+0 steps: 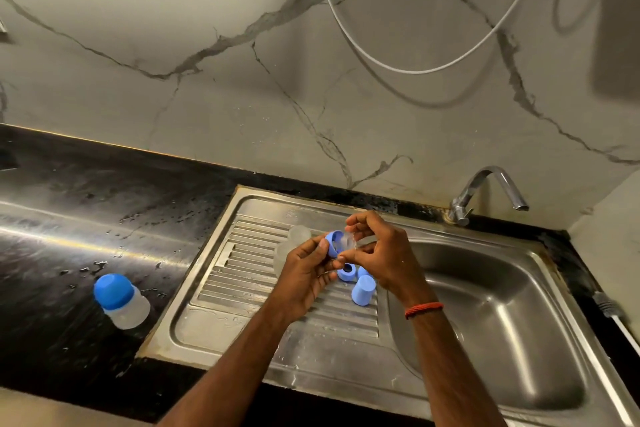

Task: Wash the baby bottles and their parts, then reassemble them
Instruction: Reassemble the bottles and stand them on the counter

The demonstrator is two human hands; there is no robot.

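Over the ribbed drainboard (pixel 242 274) my left hand (pixel 306 272) grips a blue screw ring (pixel 333 243). My right hand (pixel 381 253) pinches a clear silicone teat (pixel 347 241) that sits in the ring's opening. Below my hands on the drainboard lie another blue ring (pixel 346 271) and a blue cap (pixel 363 290) standing mouth down. Two clear bottle bodies (pixel 298 236) stand behind my left hand, partly hidden. An assembled bottle with a blue cap (pixel 121 300) stands on the black counter to the left.
The steel sink basin (pixel 502 322) lies to the right, with a chrome tap (pixel 485 194) at its back corner. A white hose (pixel 398 66) loops on the marble wall. The black counter (pixel 86 218) is wet with drops. A grey cable end (pixel 609 305) lies at the right edge.
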